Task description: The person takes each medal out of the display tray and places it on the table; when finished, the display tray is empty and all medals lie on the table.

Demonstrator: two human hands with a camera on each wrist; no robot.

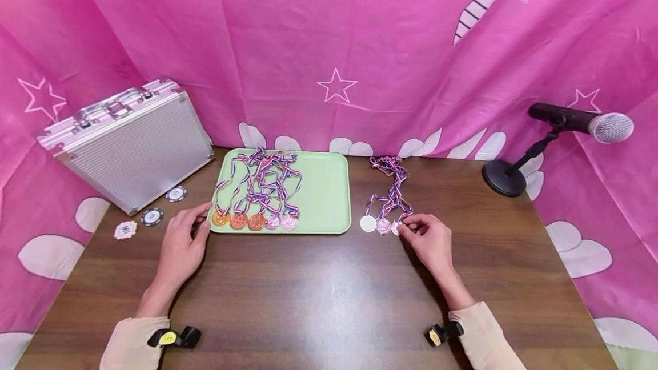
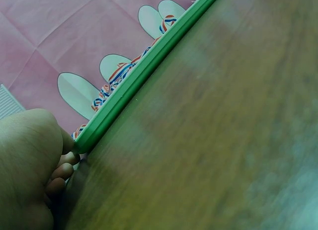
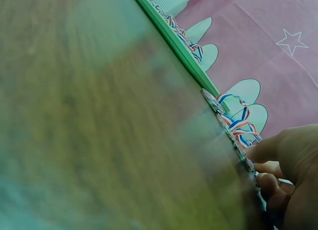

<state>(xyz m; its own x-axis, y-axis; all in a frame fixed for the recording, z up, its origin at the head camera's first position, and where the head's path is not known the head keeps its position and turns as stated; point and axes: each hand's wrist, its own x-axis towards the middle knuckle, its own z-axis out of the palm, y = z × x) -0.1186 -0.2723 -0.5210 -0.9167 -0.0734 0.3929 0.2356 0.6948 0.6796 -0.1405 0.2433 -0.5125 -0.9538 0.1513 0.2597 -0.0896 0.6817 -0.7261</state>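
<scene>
A light green tray (image 1: 324,210) bears several medals on striped ribbons: a gold one (image 1: 221,219), two copper-coloured ones (image 1: 256,221) and two silvery ones (image 1: 289,222), lined up along its near edge. My left hand (image 1: 184,241) grips the tray's near left corner between thumb and fingers, as the left wrist view also shows around the green rim (image 2: 107,113). Right of the tray, three silvery medals (image 1: 383,225) lie in a row on the table, ribbons tangled behind them. My right hand (image 1: 429,241) pinches the rightmost medal (image 1: 396,228) by its edge; its fingers partly hide it.
A silver aluminium case (image 1: 139,147) stands at the back left, with three poker chips (image 1: 152,217) before it. At the back right a microphone (image 1: 581,120) sits on a round-based stand (image 1: 505,178). A pink curtain (image 1: 288,44) hangs behind the wooden table (image 1: 308,301).
</scene>
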